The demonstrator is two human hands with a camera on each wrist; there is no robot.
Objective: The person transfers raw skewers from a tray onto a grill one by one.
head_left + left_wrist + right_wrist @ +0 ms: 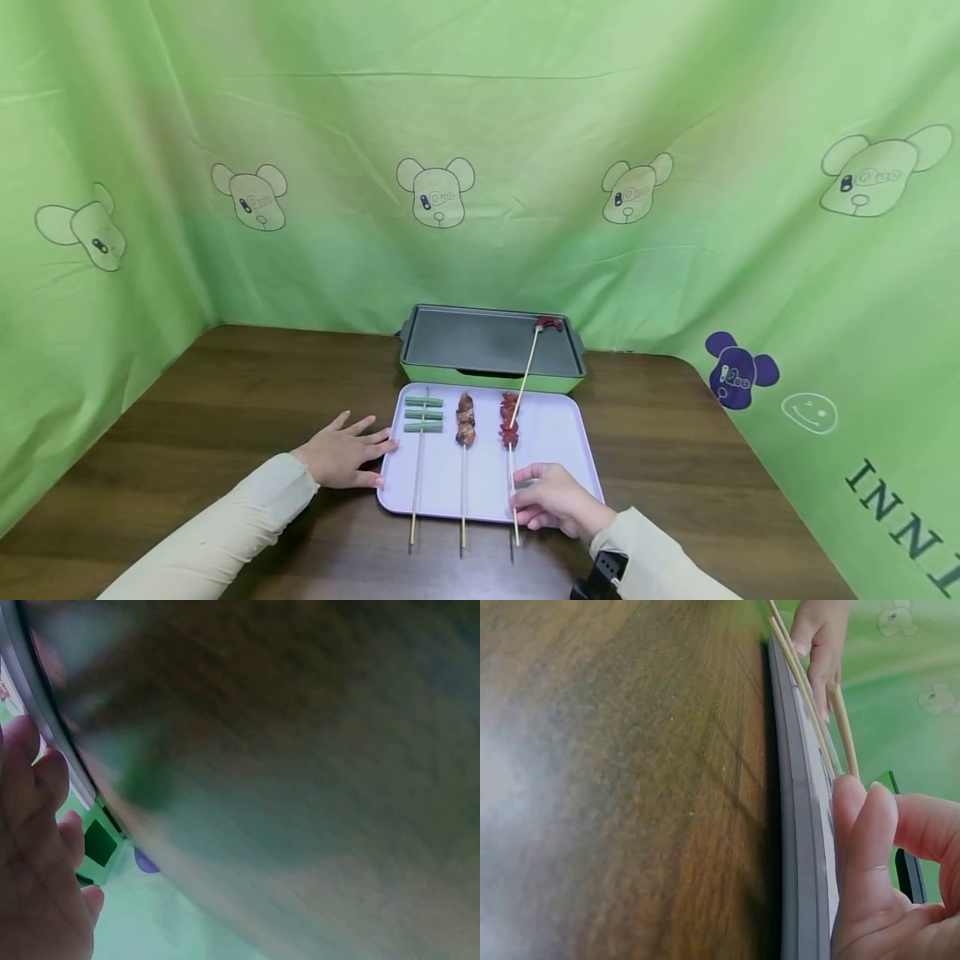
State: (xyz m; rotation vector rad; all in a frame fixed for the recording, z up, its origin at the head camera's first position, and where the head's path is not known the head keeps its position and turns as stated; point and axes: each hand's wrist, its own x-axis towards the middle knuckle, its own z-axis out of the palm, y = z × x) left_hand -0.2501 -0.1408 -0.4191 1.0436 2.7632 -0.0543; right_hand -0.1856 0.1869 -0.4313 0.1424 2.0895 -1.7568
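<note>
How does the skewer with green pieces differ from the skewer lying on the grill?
The green-piece skewer lies untouched on the lilac tray, carrying three green pieces. The grill skewer rests slanted on the griddle, its stick crossing the front edge, with one red piece at its tip. Both have thin, pale sticks.

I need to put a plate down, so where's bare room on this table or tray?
The table is bare left of the left hand, and again right of the tray, out to the green cloth. The tray's right strip, past the red skewer, is also free. It is crowded across the tray's left and middle, with three skewers side by side, and the griddle blocks the back.
</note>
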